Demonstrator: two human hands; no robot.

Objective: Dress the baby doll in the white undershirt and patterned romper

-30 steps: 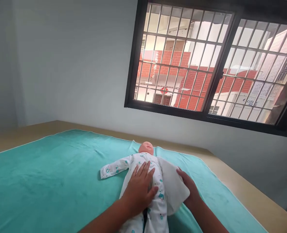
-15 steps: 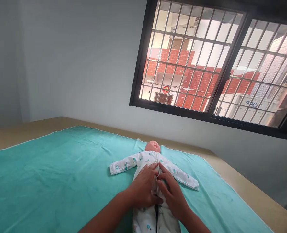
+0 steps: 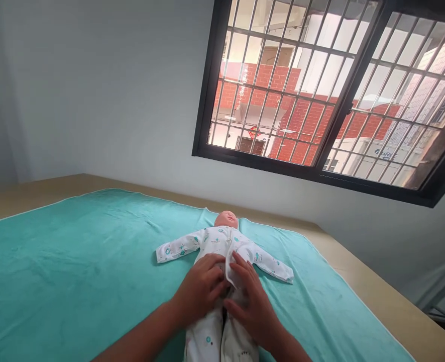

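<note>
A baby doll (image 3: 227, 218) lies on its back, arms spread, in a white printed romper (image 3: 215, 242). The romper's front edge lies loose at the belly, and its two leg halves are parted by a dark gap. My left hand (image 3: 202, 284) rests at the left of the belly, fingers bent and closed at the front cloth; how much fabric it pinches is hidden. On the right front panel lies my right hand (image 3: 251, 301), its fingers stretched out and its thumb apart, touching the cloth beside the loose edge.
Beneath the doll spreads a turquoise blanket (image 3: 94, 261) over a tan surface (image 3: 361, 281). A grey wall (image 3: 113, 90) rises behind it, with a dark-framed barred window (image 3: 316, 173) at the upper right.
My hands have moved a little apart at the belly, and more of the romper's loose front edge shows between them. The view has shifted, placing the doll further left and higher.
</note>
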